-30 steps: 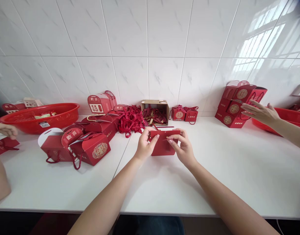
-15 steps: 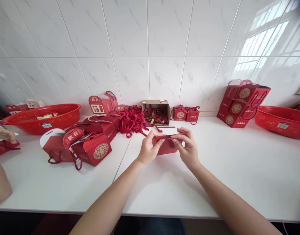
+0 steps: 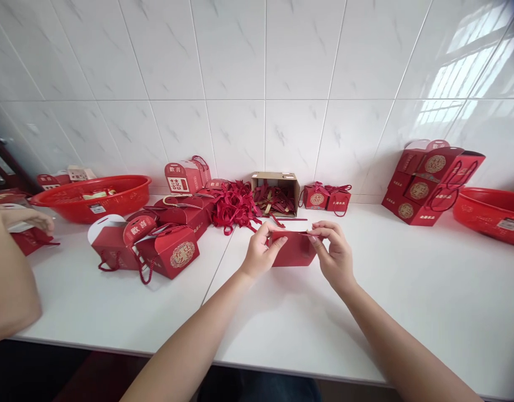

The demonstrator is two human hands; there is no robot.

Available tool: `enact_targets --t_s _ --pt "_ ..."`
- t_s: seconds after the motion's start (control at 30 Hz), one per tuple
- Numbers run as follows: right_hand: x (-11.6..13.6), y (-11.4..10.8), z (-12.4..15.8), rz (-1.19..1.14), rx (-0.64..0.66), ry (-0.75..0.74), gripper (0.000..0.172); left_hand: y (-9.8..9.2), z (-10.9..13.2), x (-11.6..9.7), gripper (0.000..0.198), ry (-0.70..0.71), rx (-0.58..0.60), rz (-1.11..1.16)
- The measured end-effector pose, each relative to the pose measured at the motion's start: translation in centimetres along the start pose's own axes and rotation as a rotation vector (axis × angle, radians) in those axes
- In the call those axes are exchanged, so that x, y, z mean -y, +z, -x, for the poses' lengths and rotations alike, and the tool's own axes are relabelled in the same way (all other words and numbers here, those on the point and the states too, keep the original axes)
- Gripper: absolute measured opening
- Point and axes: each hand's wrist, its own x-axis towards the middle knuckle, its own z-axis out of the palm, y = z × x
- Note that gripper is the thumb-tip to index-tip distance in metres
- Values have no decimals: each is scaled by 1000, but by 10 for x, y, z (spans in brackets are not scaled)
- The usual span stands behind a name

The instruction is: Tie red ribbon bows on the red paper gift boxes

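A small plain red gift box stands on the white table in front of me, its top edge between my two hands. My left hand pinches the upper left corner, thumb on the near face and fingers behind. At the upper right corner, my right hand grips the top edge between thumb and fingers. The far side of the box is hidden. Just behind it lie a few dark red ribbon pieces on the table.
A pile of red ribbons and a cardboard box of ribbons stand by the wall. Red gift boxes sit left, more are stacked right. Red plastic basins flank both sides. A co-worker's hand is far left.
The view has swung slightly left, so things appear further right. My right hand has shifted outward to the box's right corner, and more of the near face shows.
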Motion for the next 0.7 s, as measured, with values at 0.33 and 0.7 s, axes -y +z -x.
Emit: enact_targets --t_s 0.33,0.7 --pt "7 -3 0 25 -29 -72 8 -2 4 -5 27 366 -66 -385" --pt "18 2 10 -603 429 299 9 -2 9 -40 20 651 -84 -516"
